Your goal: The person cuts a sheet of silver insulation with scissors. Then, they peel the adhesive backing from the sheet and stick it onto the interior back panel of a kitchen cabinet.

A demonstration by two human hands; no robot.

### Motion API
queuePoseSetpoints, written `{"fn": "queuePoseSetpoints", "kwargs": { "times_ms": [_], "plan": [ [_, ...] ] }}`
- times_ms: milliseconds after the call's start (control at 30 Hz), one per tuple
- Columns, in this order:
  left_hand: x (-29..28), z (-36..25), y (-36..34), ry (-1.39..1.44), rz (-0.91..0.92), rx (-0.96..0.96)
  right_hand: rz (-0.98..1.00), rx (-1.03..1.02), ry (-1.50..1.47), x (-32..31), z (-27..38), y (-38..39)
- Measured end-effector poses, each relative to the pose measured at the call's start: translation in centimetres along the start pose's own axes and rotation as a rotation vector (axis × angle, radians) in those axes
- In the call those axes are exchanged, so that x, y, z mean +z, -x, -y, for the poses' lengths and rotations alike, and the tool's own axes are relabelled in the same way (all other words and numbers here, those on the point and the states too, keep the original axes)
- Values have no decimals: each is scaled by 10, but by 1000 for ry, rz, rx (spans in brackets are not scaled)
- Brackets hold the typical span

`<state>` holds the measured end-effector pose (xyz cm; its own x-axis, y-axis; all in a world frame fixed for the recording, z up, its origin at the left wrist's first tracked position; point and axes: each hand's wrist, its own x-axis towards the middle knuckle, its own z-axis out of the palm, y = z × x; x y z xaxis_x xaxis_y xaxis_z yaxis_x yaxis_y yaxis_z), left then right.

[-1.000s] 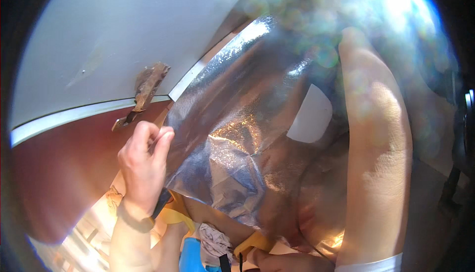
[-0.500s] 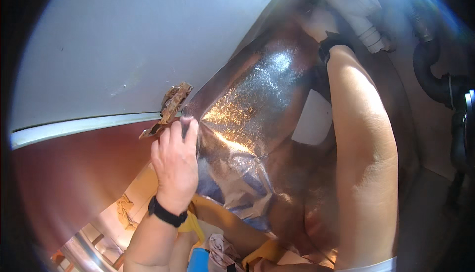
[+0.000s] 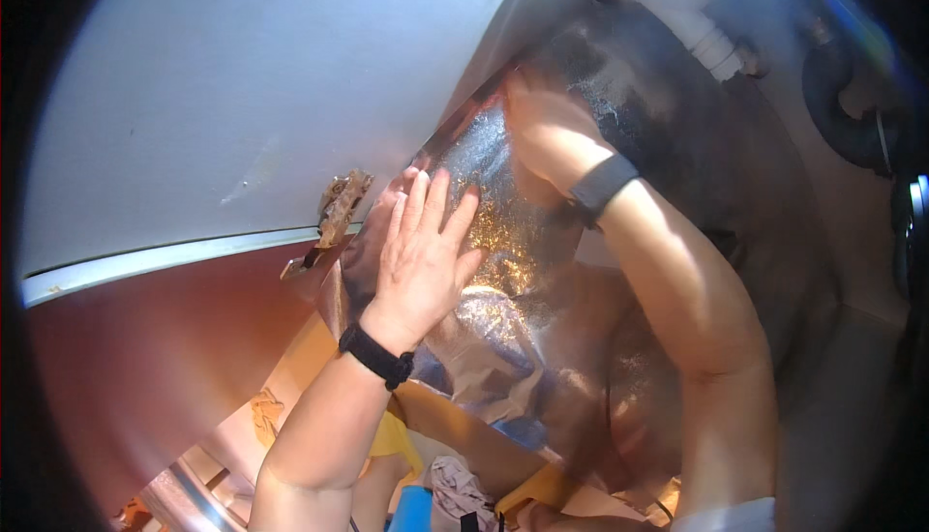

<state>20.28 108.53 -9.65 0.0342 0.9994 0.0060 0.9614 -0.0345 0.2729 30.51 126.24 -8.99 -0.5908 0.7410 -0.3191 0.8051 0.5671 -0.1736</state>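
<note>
A shiny silver foil sheet, creased toward its lower end, covers the surface between my arms beside the open cabinet door. My left hand lies on the foil with its fingers spread, close to the sheet's left edge. Higher up, my right hand presses against the foil near its upper left edge; its fingers are blurred and partly hidden. A dark band circles each wrist. Just left of my left hand is a rusty hinge on the door's edge.
White plastic pipes and a black curved drain pipe run at the upper right. A dark reddish panel is at the left. Below lie a crumpled pale cloth, a blue object and yellow material.
My left hand has gone from gripping the foil's edge near the hinge to lying spread on the sheet, up and right. My right hand has moved left and down from the white pipes.
</note>
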Motion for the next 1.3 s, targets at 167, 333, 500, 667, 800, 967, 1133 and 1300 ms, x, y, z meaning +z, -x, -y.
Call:
{"fn": "queuePoseSetpoints", "kwargs": {
  "times_ms": [167,333,500,667,800,967,1133,1300],
  "plan": [
    [11,2,-18,-48,-132,11,-140,99,140,17,20,-6],
    [10,-7,-45,-94,-94,5,-759,-375,-374,56,-20,103],
    [52,39,-55,-388,-26,-38,-325,-27,-438,32,-71,286],
    [37,100,-64,-492,-7,8,-381,630,-472,69,-106,460],
    [36,-12,-46,-224,-253,392,-673,1112,-375,118,-130,567],
    [80,-201,43,412,310,723,-688,1425,-891,176,-142,601],
    [99,-299,94,171,270,803,-492,1451,-364,172,-155,586],
    [107,-335,109,121,217,884,-595,1159,-1235,165,-169,595]
  ]
}}
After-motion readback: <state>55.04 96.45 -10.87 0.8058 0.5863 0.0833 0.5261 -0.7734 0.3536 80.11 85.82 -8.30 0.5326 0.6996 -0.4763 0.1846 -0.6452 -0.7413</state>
